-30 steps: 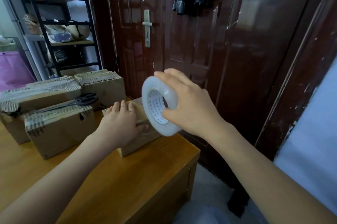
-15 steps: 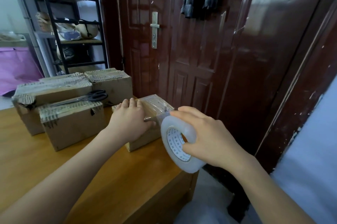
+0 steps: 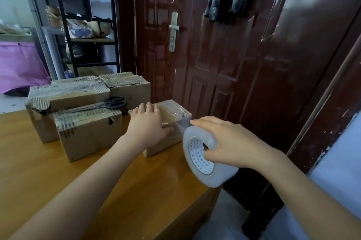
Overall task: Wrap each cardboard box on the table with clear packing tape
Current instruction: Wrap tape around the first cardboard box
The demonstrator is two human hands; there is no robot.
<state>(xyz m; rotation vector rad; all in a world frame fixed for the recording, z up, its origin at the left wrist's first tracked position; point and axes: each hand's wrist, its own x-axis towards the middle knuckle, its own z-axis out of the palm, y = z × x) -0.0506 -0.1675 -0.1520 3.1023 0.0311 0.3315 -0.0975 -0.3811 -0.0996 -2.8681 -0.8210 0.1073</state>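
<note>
- The left hand [image 3: 146,124] lies flat, fingers straight, pressing on the small cardboard box [image 3: 172,114] at the wooden surface's [image 3: 58,171] far right corner.
- The right hand [image 3: 230,146] grips the clear tape roll [image 3: 205,153], thumb in its core, just beside that box.
- Scissors [image 3: 105,104] rest atop the neighbouring boxes [image 3: 88,134].

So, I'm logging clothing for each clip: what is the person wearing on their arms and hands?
Nothing visible: the left hand and right hand are bare, with no gloves, rings, watch or bracelet showing. Both forearms are uncovered as far as the picture's edge, with no sleeve in view.
</note>
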